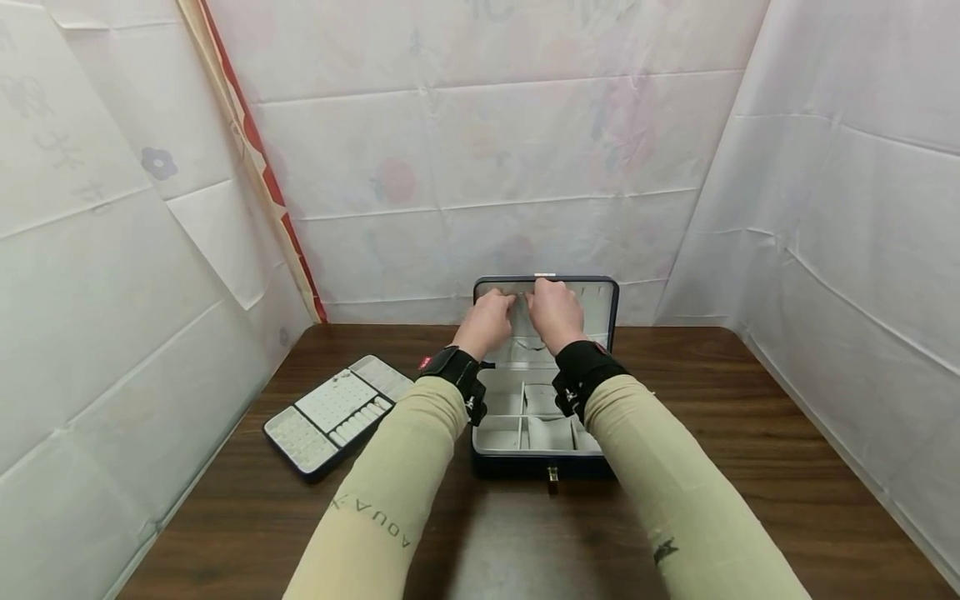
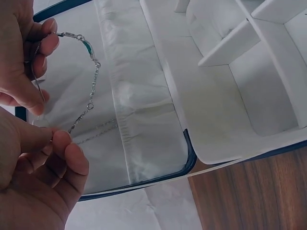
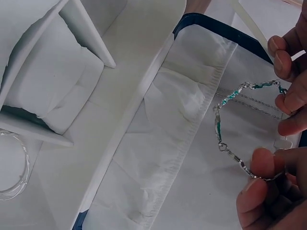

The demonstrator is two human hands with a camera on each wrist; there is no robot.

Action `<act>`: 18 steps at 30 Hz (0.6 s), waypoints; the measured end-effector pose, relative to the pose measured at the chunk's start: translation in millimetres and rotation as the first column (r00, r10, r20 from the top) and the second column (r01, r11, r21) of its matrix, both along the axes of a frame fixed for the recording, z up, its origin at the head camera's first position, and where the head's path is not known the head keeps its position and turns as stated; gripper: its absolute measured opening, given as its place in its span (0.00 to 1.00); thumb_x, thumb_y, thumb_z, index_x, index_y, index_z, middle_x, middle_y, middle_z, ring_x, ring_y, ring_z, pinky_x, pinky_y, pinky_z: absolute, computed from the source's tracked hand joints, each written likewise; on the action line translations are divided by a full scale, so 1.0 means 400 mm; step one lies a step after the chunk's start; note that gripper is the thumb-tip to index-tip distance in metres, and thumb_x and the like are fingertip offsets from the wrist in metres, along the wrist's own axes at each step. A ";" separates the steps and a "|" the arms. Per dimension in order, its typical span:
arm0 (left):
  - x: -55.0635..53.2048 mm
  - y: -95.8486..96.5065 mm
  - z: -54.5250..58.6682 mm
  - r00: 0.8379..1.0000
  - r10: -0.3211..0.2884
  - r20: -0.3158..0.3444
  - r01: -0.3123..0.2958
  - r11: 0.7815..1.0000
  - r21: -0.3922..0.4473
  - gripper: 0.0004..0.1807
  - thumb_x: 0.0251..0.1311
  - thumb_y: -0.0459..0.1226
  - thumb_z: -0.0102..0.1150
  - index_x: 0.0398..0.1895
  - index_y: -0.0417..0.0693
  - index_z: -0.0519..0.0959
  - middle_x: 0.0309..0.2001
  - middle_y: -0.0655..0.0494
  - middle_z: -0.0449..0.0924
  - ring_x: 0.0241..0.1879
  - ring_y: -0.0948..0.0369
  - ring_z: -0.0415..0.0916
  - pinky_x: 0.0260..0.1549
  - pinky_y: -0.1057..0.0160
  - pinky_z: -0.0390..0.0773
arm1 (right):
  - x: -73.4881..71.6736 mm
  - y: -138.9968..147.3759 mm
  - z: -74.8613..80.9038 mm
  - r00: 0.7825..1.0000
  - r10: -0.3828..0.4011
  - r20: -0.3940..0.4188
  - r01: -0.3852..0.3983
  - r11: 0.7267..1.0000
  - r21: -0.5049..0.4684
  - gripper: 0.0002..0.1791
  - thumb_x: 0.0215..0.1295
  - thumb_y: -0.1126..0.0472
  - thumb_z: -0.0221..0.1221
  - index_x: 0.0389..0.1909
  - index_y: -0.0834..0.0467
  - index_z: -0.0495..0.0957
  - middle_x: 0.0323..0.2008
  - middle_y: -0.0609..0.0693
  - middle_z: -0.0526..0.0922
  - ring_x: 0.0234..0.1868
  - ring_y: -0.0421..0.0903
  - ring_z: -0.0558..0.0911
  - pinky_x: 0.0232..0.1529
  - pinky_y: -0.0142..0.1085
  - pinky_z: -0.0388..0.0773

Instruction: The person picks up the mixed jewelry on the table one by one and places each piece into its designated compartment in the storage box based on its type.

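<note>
A silver bracelet with teal-green links hangs in a loop between my two hands. My left hand pinches one end of it, and at the other end are the pinching fingertips of my right hand. Both hands are in front of the raised lid of a dark blue jewelry box, close to its upper part. Thin silver chains hang inside the lid behind the bracelet, above a gathered white fabric pocket.
White compartments fill the box base, with a white cushion in one and silver bangles in another. A gold-coloured clasp sits at its front. Left of it, a jewelry tray lies on the wooden table. White sheeting surrounds the table.
</note>
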State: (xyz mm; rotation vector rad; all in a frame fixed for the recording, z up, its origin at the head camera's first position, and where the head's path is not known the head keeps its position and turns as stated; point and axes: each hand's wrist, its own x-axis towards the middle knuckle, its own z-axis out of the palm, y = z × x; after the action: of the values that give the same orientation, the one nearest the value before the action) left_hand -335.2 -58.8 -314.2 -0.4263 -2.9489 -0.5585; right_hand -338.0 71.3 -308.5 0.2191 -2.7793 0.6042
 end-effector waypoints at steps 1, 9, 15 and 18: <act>0.000 -0.001 -0.001 1.000 -0.004 0.001 0.004 1.000 -0.002 0.22 0.77 0.31 0.47 0.72 0.42 0.71 0.65 0.43 0.74 0.67 0.49 0.71 0.63 0.51 0.73 | 0.000 0.000 0.000 1.000 0.001 0.006 -0.001 1.000 0.002 0.12 0.80 0.56 0.54 0.48 0.60 0.80 0.36 0.57 0.84 0.33 0.53 0.84 0.31 0.44 0.78; -0.003 -0.006 -0.006 1.000 -0.009 -0.001 0.009 1.000 -0.023 0.23 0.75 0.29 0.49 0.71 0.42 0.73 0.66 0.43 0.75 0.67 0.48 0.71 0.63 0.50 0.74 | -0.010 0.000 -0.003 0.999 0.011 0.045 -0.011 1.000 0.013 0.13 0.79 0.54 0.55 0.48 0.59 0.82 0.39 0.56 0.85 0.36 0.54 0.84 0.35 0.45 0.80; -0.004 -0.008 -0.004 1.000 -0.018 0.012 0.018 1.000 -0.019 0.23 0.74 0.28 0.49 0.71 0.42 0.73 0.65 0.42 0.75 0.66 0.48 0.72 0.61 0.51 0.75 | -0.021 0.002 -0.006 0.999 0.013 0.045 -0.012 1.000 -0.011 0.14 0.78 0.53 0.56 0.46 0.57 0.84 0.35 0.55 0.85 0.33 0.53 0.84 0.31 0.44 0.78; -0.004 -0.010 -0.004 1.000 -0.021 0.013 0.021 0.999 -0.024 0.23 0.74 0.28 0.49 0.70 0.42 0.74 0.64 0.42 0.76 0.65 0.48 0.73 0.62 0.51 0.75 | -0.026 0.004 -0.007 0.999 0.015 0.037 -0.015 1.000 -0.008 0.14 0.78 0.52 0.57 0.45 0.57 0.86 0.33 0.54 0.85 0.31 0.52 0.84 0.29 0.43 0.77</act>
State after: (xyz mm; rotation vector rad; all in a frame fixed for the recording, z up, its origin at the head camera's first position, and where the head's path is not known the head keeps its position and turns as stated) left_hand -337.0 -62.7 -315.7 -0.4586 -2.9690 -0.5309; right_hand -348.5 72.8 -311.4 0.2291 -2.8122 0.6292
